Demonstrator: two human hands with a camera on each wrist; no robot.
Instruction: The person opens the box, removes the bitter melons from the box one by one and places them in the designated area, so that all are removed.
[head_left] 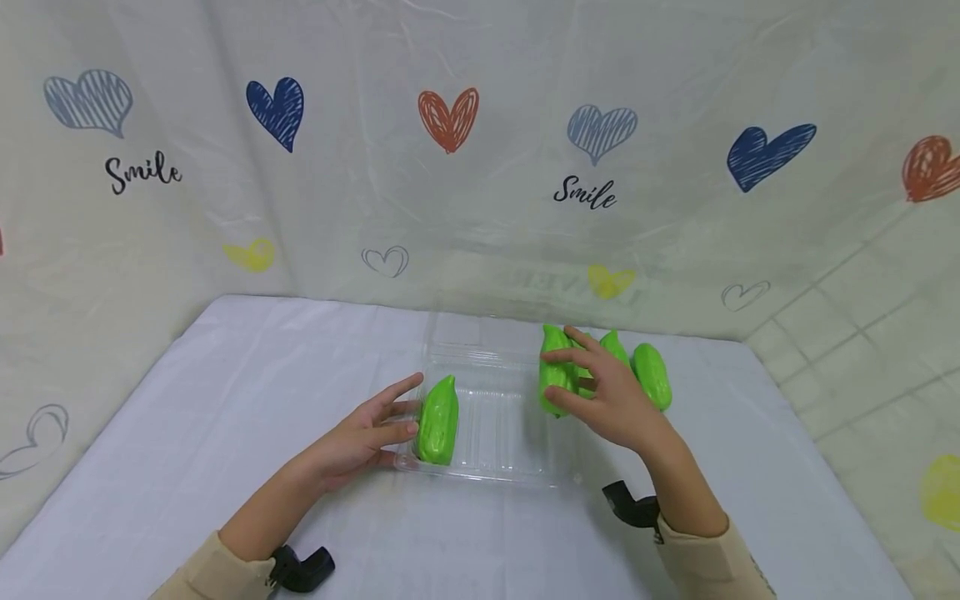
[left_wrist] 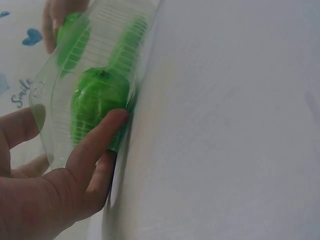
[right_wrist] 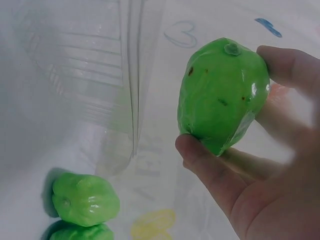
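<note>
In my right hand [head_left: 611,392] is a glossy green papaya [right_wrist: 222,95], gripped between thumb and fingertips. In the head view this papaya overlaps the right side of a clear plastic box [head_left: 495,479]. My left hand [head_left: 360,437] is at the box's left side, its spread fingers touching the outside of the wall. Another green papaya [head_left: 438,421] lies inside the box along that same wall, also seen through the plastic in the left wrist view [left_wrist: 100,97]. The box's clear lid [head_left: 480,333] is folded back behind it.
Several more green papayas, one of them at the far right [head_left: 652,377], lie on the white cloth right of the box, partly hidden by my right hand. A pale curtain [head_left: 337,200] printed with hearts hangs behind the table [head_left: 300,350].
</note>
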